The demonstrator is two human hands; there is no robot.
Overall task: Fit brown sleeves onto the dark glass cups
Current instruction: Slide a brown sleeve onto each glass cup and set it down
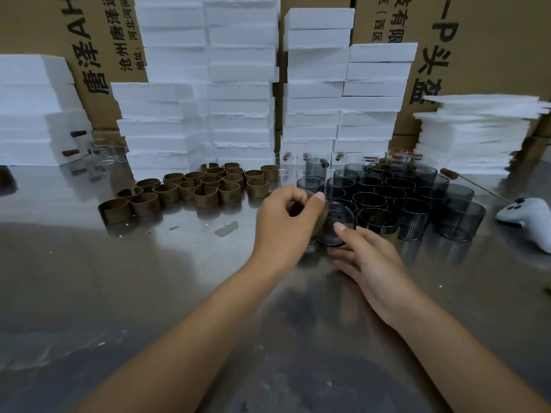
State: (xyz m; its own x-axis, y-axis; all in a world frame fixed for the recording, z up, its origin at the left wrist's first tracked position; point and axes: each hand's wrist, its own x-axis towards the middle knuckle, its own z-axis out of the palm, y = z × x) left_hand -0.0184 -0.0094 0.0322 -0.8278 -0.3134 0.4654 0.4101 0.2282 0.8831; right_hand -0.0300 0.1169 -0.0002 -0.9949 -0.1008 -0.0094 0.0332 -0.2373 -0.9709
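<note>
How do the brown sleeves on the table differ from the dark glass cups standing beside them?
The brown sleeves are opaque, split bands grouped on the left; the dark glass cups are see-through, closed-walled vessels grouped on the right. Both stand upright in clusters on the metal table.

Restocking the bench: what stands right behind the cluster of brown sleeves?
Stacks of white foam blocks rise directly behind the brown sleeves. Printed cardboard boxes show above and between the stacks; the foam hides their lower parts.
</note>
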